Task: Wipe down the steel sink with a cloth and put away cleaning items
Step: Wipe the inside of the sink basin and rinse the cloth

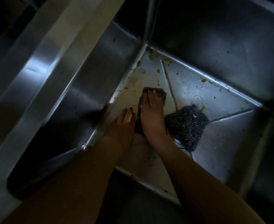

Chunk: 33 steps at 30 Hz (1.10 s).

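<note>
Steep sink walls (87,88) hemmed the floor (189,88) on every side. A wire scourer (187,125) sat over the drain (179,141), just beside the right hand (152,110), blocking rightward. The floor toward the far corner lay open, only food specks (158,71) scattered. The left hand (125,120) crowded the near-left wall.

No readable text, no labels, no brands, no numbers, no signs anywhere in view

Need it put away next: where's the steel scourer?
Head view: the steel scourer lies on the sink floor over the drain, just right of the right hand.
</note>
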Tool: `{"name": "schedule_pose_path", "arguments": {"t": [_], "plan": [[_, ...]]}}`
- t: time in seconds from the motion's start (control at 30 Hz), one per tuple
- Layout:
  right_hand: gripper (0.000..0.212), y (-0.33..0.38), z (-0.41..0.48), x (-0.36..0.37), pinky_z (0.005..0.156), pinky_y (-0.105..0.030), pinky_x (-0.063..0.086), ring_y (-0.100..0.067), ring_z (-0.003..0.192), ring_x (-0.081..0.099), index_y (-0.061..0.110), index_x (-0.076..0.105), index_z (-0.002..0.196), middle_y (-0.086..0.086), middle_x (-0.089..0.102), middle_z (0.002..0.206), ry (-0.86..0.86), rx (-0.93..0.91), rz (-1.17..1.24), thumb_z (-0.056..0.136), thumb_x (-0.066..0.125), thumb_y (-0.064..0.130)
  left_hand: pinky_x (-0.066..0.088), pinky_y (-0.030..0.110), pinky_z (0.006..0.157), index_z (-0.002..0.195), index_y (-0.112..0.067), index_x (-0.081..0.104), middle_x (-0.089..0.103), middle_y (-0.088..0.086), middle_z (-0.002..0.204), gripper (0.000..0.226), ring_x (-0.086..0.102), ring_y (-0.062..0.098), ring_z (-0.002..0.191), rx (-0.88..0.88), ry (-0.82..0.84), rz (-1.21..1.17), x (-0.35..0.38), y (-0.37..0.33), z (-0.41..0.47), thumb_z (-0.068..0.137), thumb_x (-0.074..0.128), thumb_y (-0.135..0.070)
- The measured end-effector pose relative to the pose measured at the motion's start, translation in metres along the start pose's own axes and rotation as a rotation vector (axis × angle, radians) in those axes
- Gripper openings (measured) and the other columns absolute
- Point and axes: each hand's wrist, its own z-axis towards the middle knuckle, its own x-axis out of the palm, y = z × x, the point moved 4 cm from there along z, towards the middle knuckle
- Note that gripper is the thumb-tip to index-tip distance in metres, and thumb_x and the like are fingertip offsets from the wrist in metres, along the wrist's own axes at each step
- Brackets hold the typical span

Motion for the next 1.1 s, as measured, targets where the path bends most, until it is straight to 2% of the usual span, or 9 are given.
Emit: {"name": "schedule_pose_path", "arguments": {"t": [0.17,0.33,0.4,0.53,0.73,0.93,1.1], "plan": [[0.045,0.008,0.014,-0.009,0.114,-0.029,-0.001,-0.03,0.142,0.022,-0.002,0.036,0.139,-0.02,0.033,0.148,-0.081,-0.055,0.194,0.097,0.04,0.013,0.009,0.036,0.115,0.144,-0.004,-0.01,-0.013,0.012,0.155,0.074,-0.009,0.026,0.143,0.007,0.07,0.065,0.006,0.003,0.002,0.095,0.041,-0.024],[0.041,0.007,0.016,-0.013,0.112,-0.039,0.02,-0.039,0.131,0.04,-0.006,0.05,0.128,-0.025,0.048,0.136,-0.159,-0.124,0.15,0.09,0.049,0.01,0.006,0.037,0.116,0.144,-0.002,-0.01,-0.014,0.014,0.155,0.07,-0.009,0.028,0.143,0.052,0.08,0.098,0.009,0.008,0.004,0.096,0.037,-0.02],[0.044,0.007,0.02,-0.011,0.113,-0.038,0.018,-0.036,0.134,0.037,-0.004,0.046,0.133,-0.023,0.045,0.14,-0.156,-0.121,0.107,0.092,0.048,0.011,0.005,0.037,0.115,0.144,-0.001,-0.01,-0.013,0.015,0.155,0.067,-0.008,0.028,0.143,0.054,0.062,0.113,0.011,0.009,0.003,0.097,0.035,-0.018],[0.048,0.002,0.042,-0.008,0.118,-0.034,0.003,-0.025,0.145,0.013,0.006,0.027,0.145,-0.013,0.023,0.154,-0.094,-0.069,0.026,0.099,0.034,0.016,0.007,0.036,0.115,0.144,-0.002,-0.012,-0.015,0.013,0.155,0.07,-0.01,0.028,0.143,0.049,0.049,0.151,0.013,0.009,0.003,0.097,0.036,-0.019],[0.05,-0.008,0.075,-0.024,0.117,-0.034,-0.003,-0.024,0.146,0.005,0.007,0.016,0.148,-0.01,0.015,0.157,-0.057,-0.05,0.03,0.102,0.029,0.022,0.002,0.034,0.117,0.144,-0.003,-0.013,-0.019,0.012,0.154,0.067,-0.014,0.028,0.142,0.046,0.052,0.182,0.016,0.01,0.004,0.098,0.034,-0.018],[0.061,-0.017,0.058,-0.024,0.116,-0.034,-0.005,-0.024,0.146,-0.002,0.008,0.007,0.149,-0.011,0.005,0.158,0.064,-0.12,0.089,0.099,0.035,0.028,0.002,0.033,0.115,0.144,-0.002,-0.011,-0.016,0.012,0.155,0.064,-0.01,0.028,0.143,0.048,0.022,0.165,0.015,0.008,0.003,0.097,0.03,-0.015],[0.08,-0.032,0.031,-0.02,0.116,-0.036,-0.004,-0.024,0.145,-0.008,0.007,0.0,0.149,-0.012,-0.003,0.158,0.273,-0.195,0.058,0.093,0.047,0.038,0.002,0.035,0.117,0.144,-0.002,-0.012,-0.016,0.013,0.154,0.058,-0.011,0.029,0.143,0.066,0.03,0.178,0.013,0.008,0.001,0.098,0.022,-0.011]]}}
